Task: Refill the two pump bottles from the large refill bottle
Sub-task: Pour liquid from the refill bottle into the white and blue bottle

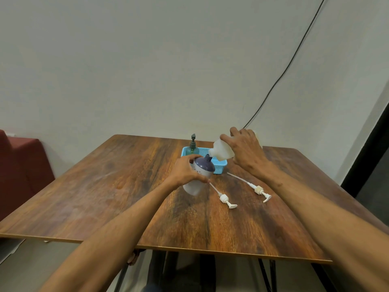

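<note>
My left hand (185,171) grips a white pump bottle with a purple shoulder (201,175), tilted above the table, its pump removed. My right hand (245,150) grips a translucent white refill bottle (222,151), tipped over so that its mouth meets the purple bottle's open neck. Two white pump heads with long dip tubes lie on the table: one (225,200) just right of the held bottle, the other (260,190) further right. A green pump bottle (193,147) with a dark pump stands in a blue basket (220,166) behind the hands.
The wooden table (126,186) runs wide to the left and towards me. A red seat (21,165) stands at the left. A black cable (294,60) hangs down the wall behind the table.
</note>
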### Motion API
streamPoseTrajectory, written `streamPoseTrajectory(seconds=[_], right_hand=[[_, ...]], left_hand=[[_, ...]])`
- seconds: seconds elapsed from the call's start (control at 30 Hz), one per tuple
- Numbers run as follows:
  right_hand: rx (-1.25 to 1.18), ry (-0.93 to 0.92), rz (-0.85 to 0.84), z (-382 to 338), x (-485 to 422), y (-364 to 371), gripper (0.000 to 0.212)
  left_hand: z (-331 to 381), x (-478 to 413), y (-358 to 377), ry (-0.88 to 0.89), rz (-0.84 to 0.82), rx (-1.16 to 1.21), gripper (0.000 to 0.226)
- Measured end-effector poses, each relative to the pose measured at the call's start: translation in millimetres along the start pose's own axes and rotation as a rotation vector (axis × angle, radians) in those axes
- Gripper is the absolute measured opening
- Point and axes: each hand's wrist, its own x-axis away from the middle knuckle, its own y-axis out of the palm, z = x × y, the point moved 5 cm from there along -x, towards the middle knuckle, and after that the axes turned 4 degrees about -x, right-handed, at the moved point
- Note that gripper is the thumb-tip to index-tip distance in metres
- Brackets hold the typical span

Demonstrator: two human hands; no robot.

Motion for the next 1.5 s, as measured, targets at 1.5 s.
streamPoseTrajectory(seconds=[1.5], right_hand=[[0.044, -0.013, -0.011, -5.2, -1.5, -9.1, 0.07]], left_hand=[[4.2, 3.2, -3.4, -0.014, -0.005, -0.001, 0.078]])
